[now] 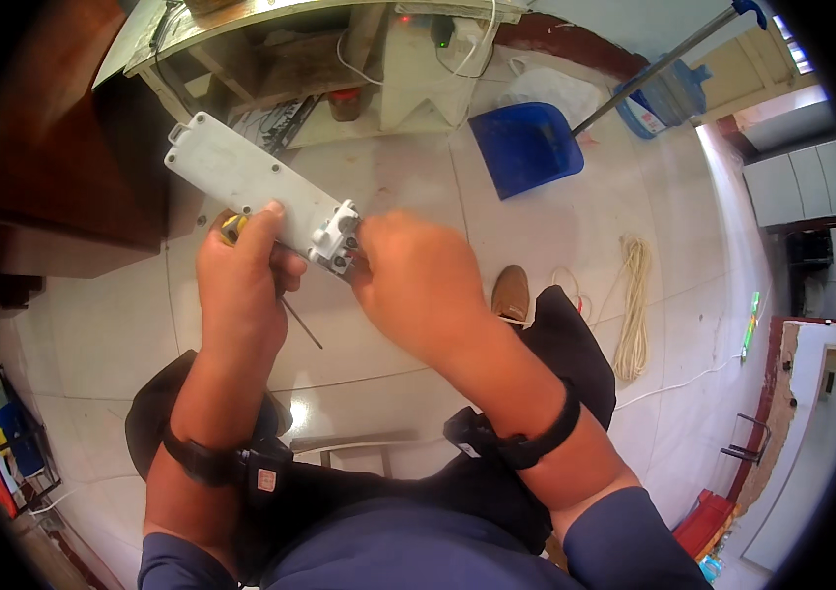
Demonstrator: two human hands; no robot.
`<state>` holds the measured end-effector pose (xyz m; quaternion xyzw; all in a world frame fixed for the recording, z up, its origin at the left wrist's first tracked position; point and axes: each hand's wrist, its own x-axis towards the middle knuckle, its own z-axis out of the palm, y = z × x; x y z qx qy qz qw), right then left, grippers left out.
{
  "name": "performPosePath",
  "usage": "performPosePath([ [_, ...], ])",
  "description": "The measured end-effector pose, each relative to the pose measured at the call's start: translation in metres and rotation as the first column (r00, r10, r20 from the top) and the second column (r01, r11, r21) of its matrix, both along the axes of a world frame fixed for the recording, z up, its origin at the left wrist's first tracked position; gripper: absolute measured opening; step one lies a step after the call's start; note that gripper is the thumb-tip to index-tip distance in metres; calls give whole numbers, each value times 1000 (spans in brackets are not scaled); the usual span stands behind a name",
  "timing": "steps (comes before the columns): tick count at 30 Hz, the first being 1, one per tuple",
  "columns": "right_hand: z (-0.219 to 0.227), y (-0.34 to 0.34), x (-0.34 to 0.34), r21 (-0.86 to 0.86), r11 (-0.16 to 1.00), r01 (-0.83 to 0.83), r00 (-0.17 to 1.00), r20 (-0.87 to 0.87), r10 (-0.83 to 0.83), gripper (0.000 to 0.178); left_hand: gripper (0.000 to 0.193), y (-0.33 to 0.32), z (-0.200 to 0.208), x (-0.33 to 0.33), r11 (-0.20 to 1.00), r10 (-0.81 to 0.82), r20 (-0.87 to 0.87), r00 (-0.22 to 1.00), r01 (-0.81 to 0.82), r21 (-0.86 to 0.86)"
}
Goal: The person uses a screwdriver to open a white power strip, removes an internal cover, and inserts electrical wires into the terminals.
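The case, a long pale box, is held above the tiled floor, ahead of the seated person's knees, and slants from upper left to lower right. The left hand grasps its near long edge, thumb on the upper face; a screwdriver with a yellow and black handle is tucked in the same hand, and a thin dark shaft extends below it. The right hand is at the lower right end, fingers bent beside the white fitting; the fingertips are hidden, so whether they grip anything cannot be told. Dark screw points dot the case's face, and a small loop projects from its far end. Beyond stands a counter, with a reddish pot beneath. A blue dustpan lies to the right, near a water bottle; coiled cord lies nearer, beyond the right knee.
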<state>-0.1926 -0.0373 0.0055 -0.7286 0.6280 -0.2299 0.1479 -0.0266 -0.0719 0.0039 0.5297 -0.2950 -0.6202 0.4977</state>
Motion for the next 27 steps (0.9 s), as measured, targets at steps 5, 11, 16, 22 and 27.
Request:
performPosePath([
  [5, -2, 1, 1, -83, 996, 36, 992, 122, -26, 10, 18, -7, -12, 3, 999, 31, -37, 999, -32, -7],
  [11, 2, 1, 0, -67, 998, 3, 987, 158, 7, 8, 19, -7, -16, 14, 999, 6, -4, 1000, -6, 47],
  [16, 2, 1, 3, -91, 996, 4, 986, 167, 11, 7, 19, -7, -12, 12, 999, 2, -3, 1000, -2, 53],
  [22, 0, 3, 4, -62, 998, -26, 996, 85, 32, 10, 19, -7, -13, 10, 995, 23, -19, 1000, -22, 96],
  [27, -2, 1, 1, -11, 1000, -21, 991, 131, 22, 9, 18, -5, -17, 12, 987, 4, -45, 999, 4, 162],
])
